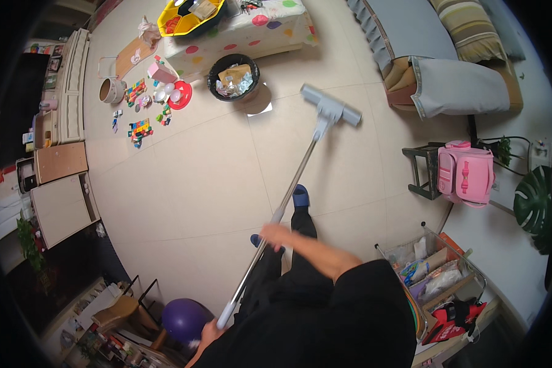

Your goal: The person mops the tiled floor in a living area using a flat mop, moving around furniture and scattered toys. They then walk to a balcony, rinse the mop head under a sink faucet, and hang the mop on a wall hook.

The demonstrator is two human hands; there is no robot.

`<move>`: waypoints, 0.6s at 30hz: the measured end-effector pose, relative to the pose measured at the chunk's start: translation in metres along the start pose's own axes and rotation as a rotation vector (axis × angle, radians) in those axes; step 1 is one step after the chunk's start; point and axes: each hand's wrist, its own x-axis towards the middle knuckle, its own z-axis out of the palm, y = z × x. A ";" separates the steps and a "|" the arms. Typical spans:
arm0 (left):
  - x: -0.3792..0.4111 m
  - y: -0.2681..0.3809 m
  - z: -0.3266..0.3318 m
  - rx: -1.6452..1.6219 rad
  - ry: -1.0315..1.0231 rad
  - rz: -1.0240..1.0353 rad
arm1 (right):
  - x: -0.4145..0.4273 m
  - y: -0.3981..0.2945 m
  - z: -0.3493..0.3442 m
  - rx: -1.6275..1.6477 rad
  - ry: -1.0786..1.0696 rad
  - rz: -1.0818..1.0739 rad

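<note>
A mop with a metal pole (299,170) and a wide grey-white head (331,105) reaches across the pale tiled floor (202,184). My right hand (277,235) is closed around the middle of the pole. Lower down, my left hand (210,332) grips the pale handle end, partly hidden by my sleeve and the picture's edge. The mop head is beyond my feet, on or just above the tiles; which of the two cannot be told. Blue slippers (300,196) are on my feet, close to the pole.
A black-lined trash bin (233,96) stands beside a table with a dotted cloth (239,46). Toys (140,131) lie scattered at left. A covered sofa (460,87), a stool (421,172) with a pink backpack (474,177), and a wire rack (441,276) line the right. A purple ball (184,319) sits lower left.
</note>
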 end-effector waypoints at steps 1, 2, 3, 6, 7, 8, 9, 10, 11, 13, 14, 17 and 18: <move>0.024 0.036 0.006 -0.141 -0.030 0.067 | -0.008 0.017 -0.046 0.078 0.115 0.135; 0.047 0.082 0.002 -0.184 -0.030 0.077 | -0.016 0.034 -0.093 0.171 0.248 0.259; 0.074 0.118 0.003 -0.174 -0.071 0.103 | -0.028 0.030 -0.152 0.208 0.165 0.443; 0.109 0.213 -0.030 -0.173 -0.119 0.276 | -0.041 0.087 -0.220 0.093 0.369 0.561; 0.113 0.221 -0.032 -0.146 -0.120 0.348 | -0.044 0.097 -0.221 0.251 0.516 0.617; 0.117 0.213 -0.029 -0.133 -0.126 0.354 | -0.046 0.084 -0.216 0.238 0.519 0.622; 0.121 0.202 -0.025 -0.121 -0.131 0.354 | -0.054 0.057 -0.214 0.226 0.518 0.624; 0.121 0.181 -0.022 -0.099 -0.138 0.335 | -0.056 0.038 -0.198 0.229 0.519 0.631; 0.122 0.153 -0.020 -0.079 -0.146 0.318 | -0.048 0.032 -0.173 0.279 0.486 0.654; 0.122 0.090 -0.028 -0.034 -0.137 0.304 | -0.026 0.026 -0.120 0.383 0.447 0.693; 0.120 0.051 -0.032 -0.021 -0.134 0.306 | -0.012 0.021 -0.088 0.445 0.399 0.685; 0.106 -0.058 -0.053 0.044 -0.128 0.231 | 0.036 -0.033 0.002 0.549 0.374 0.584; 0.100 -0.097 -0.062 0.098 -0.132 0.203 | 0.052 -0.050 0.029 0.544 0.245 0.562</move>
